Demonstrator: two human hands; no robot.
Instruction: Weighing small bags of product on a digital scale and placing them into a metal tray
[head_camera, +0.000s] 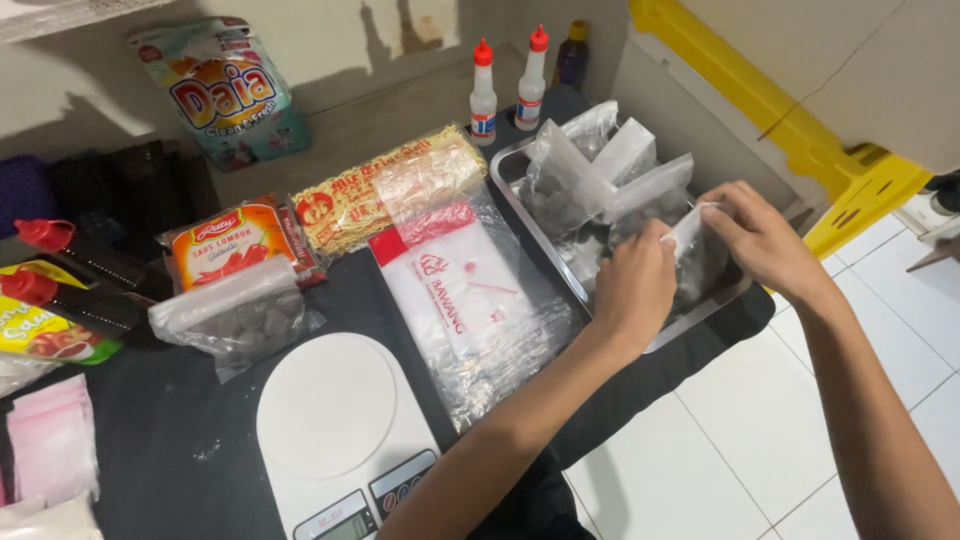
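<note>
**A:** From the head camera, what are the hands doing?

**B:** Both are working over the metal tray (520, 215) at the right of the table. The left hand (635, 285) and the right hand (760, 240) are each pinching the top edge of a small clear bag (690, 250) with dark lumps inside, which is sitting in the tray among other filled clear bags (585, 165).

**A:** And the packages around it?

**B:** Just left of the tray a flat stack of empty plastic bags (470, 300) with a red strip on top is lying. Above it a long packet of yellow noodles (385, 190) is resting, with an orange sauce pouch (235, 245) beside it. Another filled clear bag (240, 315) is lying near the white kitchen scale (330, 410). Two white squeeze bottles (483, 95) with red caps are standing behind the tray, and a colourful detergent pouch (225, 90) is leaning on the wall.

**A:** The surface and room?

**B:** A black table (180, 450) is carrying everything; white floor tiles (720, 460) are showing at the right.
</note>
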